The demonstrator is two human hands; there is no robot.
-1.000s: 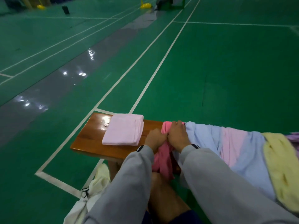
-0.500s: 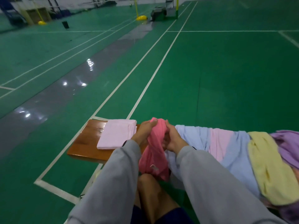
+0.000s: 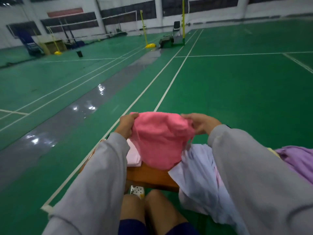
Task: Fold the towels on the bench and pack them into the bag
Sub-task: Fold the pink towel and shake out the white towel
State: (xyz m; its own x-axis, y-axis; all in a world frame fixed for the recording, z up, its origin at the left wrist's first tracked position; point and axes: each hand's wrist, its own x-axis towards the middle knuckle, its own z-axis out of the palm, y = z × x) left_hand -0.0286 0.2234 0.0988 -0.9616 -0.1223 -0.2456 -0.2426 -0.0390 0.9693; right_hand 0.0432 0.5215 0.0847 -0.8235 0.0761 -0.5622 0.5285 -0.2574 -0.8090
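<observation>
As left hand (image 3: 126, 123), right hand (image 3: 201, 123) hold pink towel (image 3: 160, 139), bench (image 3: 149, 177) obscured

Four towels I can count for sure: one bright pink towel (image 3: 160, 139), one pale pink folded towel (image 3: 134, 156), one pale blue towel (image 3: 196, 168) and one purple towel (image 3: 298, 158). A yellowish edge beside the purple one may be a fifth; too little shows. Two hands, the left hand (image 3: 126, 124) and the right hand (image 3: 201, 123). One bench (image 3: 149, 177). One spotted shoe (image 3: 137, 191). Out on the court, two yellow post bases (image 3: 149, 46) and one chair (image 3: 176, 28).
</observation>
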